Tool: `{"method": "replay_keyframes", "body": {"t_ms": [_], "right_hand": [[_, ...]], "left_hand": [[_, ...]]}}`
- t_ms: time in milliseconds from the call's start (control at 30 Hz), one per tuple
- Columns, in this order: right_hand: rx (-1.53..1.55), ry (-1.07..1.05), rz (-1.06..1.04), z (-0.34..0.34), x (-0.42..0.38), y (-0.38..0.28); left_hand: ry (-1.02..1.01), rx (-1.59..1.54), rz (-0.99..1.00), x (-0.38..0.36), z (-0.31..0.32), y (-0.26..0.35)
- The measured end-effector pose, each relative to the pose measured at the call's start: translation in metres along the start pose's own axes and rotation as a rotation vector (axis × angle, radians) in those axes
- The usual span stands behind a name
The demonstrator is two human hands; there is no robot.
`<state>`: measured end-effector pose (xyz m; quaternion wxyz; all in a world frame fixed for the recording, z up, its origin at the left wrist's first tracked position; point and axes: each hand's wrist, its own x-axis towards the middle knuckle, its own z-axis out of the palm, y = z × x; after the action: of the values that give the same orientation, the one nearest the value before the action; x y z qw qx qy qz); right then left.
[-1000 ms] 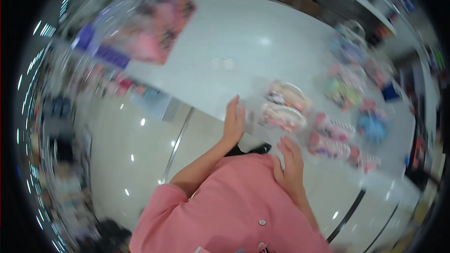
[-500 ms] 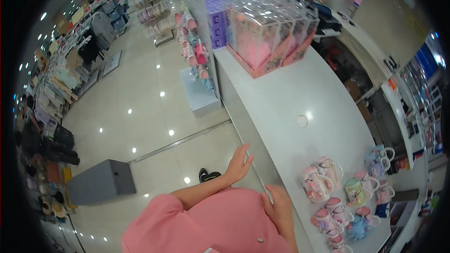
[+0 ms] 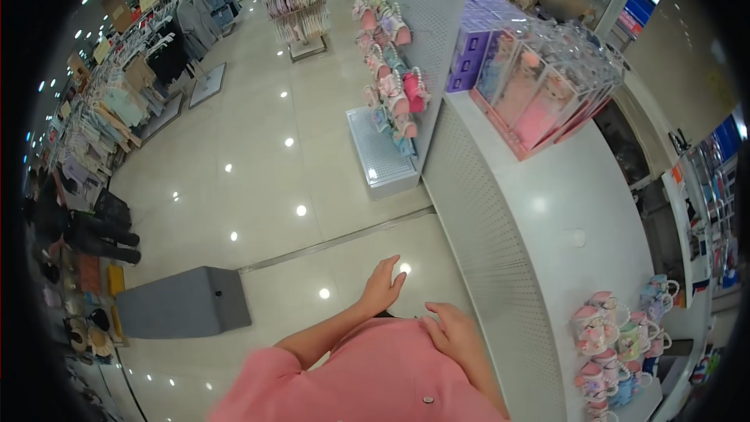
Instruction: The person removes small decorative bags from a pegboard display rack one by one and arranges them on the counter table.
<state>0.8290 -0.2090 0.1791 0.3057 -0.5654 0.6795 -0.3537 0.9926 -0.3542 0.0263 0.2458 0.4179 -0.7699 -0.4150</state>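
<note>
My left hand (image 3: 380, 287) is held out in front of my pink shirt (image 3: 367, 375), above the tiled floor. Its fingers are stretched and the thumb stands apart, with nothing in it. Close to the shirt front, my right hand (image 3: 457, 334) is also empty, its fingers loosely extended and apart. The white counter (image 3: 547, 211) is to the right of both hands, and neither touches it. On its near end sit several small pastel bags with pearl handles (image 3: 598, 330).
Clear boxes with pink contents (image 3: 539, 90) and purple boxes (image 3: 469, 55) stand on the counter's far end. Beyond it, more small bags (image 3: 394, 82) hang on a panel. A grey bench (image 3: 183, 303), a dark-clothed person (image 3: 94, 230) and clothes racks (image 3: 141, 78) are on the left.
The view has swung left, so the counter and its bags appear farther right. My right hand now shows clear of the counter edge, and both hands remain empty.
</note>
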Motion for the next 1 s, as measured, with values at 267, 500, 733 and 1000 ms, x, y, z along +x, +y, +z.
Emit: {"method": "replay_keyframes", "body": {"t_ms": [267, 500, 733, 1000], "right_hand": [[-0.102, -0.312, -0.241, 0.054, 0.100, -0.053], [-0.078, -0.557, -0.398, 0.095, 0.206, -0.053], [-0.076, -0.749, -0.513, 0.117, 0.362, -0.065], [-0.059, -0.650, -0.503, 0.094, 0.538, -0.062]], "left_hand": [[0.169, -0.085, -0.171, 0.004, -0.063, -0.067], [0.246, -0.149, -0.359, 0.033, -0.108, -0.095], [0.436, -0.186, -0.451, 0.126, -0.159, -0.160], [0.349, -0.021, -0.325, 0.303, -0.213, -0.158]]}}
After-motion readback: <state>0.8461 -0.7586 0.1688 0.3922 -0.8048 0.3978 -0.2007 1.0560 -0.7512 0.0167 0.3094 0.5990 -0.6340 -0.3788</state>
